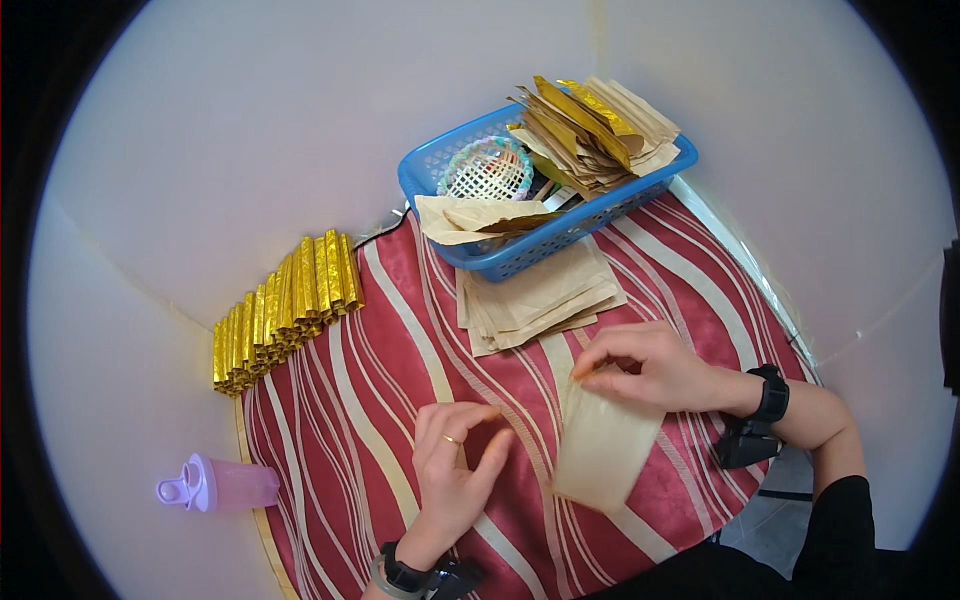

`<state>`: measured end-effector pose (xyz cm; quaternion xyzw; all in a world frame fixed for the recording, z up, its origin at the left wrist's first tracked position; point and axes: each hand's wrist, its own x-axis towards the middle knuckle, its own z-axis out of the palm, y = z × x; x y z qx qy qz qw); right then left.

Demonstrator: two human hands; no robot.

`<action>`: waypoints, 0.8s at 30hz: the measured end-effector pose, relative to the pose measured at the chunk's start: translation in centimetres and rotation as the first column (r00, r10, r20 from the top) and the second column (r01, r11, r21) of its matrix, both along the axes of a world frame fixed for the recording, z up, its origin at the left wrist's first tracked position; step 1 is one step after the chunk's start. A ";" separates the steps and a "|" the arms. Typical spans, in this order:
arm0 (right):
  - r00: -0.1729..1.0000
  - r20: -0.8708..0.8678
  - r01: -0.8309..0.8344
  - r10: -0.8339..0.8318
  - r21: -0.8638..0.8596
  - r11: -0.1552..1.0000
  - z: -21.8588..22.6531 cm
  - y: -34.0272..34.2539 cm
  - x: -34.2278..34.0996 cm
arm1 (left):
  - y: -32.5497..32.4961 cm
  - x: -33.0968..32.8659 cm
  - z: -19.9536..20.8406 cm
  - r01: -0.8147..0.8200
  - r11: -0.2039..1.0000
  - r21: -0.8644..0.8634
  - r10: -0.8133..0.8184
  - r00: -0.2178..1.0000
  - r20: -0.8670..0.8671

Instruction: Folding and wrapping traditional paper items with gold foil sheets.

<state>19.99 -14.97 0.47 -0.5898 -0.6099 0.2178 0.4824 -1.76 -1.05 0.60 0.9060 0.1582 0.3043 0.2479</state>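
Observation:
My right hand (660,368) pinches the top corner of a beige paper sheet (605,455), which hangs at a slight tilt over the striped cloth. Whether the sheet is single or folded I cannot tell. To its left, my left hand (450,465) is held with curved fingers and the thumb apart, nothing between them; a ring is on one finger. Just beyond both hands lies a stack of similar beige paper (545,300), its far part covered by the blue basket (600,215).
The basket holds folded brown and gold papers (590,130) and a small woven basket (487,172). Piled gold foil rolls (290,308) line the left edge of the red striped cloth (395,350). A purple bottle (225,484) lies at the lower left. Pale walls surround the table.

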 end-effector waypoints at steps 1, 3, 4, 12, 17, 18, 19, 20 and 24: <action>1.000 0.001 0.003 -0.003 0.000 1.000 -0.3 0.1 -0.2 | -0.1 0.3 0.4 0.042 0.998 -0.044 -0.043 0.999 -0.009; 0.912 -0.374 0.146 -0.168 -0.086 0.986 -1.2 0.4 -0.6 | -0.4 0.4 0.4 0.108 0.993 -0.050 -0.112 0.990 -0.091; 0.912 -0.375 0.145 -0.167 -0.085 0.986 -1.5 0.4 -0.5 | -0.5 0.3 0.2 0.107 0.993 -0.050 -0.111 0.990 -0.092; 0.998 0.068 0.013 -0.011 -0.023 1.000 -1.6 0.9 0.2 | 0.2 0.4 -1.5 -0.092 0.958 -0.273 0.072 0.994 -0.081; 0.939 0.343 -0.039 0.019 0.053 0.998 -2.6 1.5 0.9 | 1.3 0.6 -1.9 0.006 1.000 0.019 -0.006 0.999 -0.036; 0.875 0.485 -0.063 0.008 0.097 0.993 -2.6 1.5 1.1 | 1.4 0.6 -1.9 0.006 1.000 0.019 -0.006 0.999 -0.035; 0.874 0.486 -0.062 0.007 0.097 0.993 -2.6 1.5 1.3 | 1.5 0.6 -2.0 0.010 0.996 0.094 -0.004 0.998 -0.058; 0.825 0.566 -0.103 0.004 0.143 0.984 -2.7 1.5 1.5 | 1.6 0.6 -2.0 0.015 0.986 0.167 -0.001 0.997 -0.081; 0.667 0.745 -0.218 0.002 0.193 0.957 -2.7 1.4 1.5 | 1.9 0.5 -1.7 0.110 0.915 0.387 -0.060 0.988 -0.139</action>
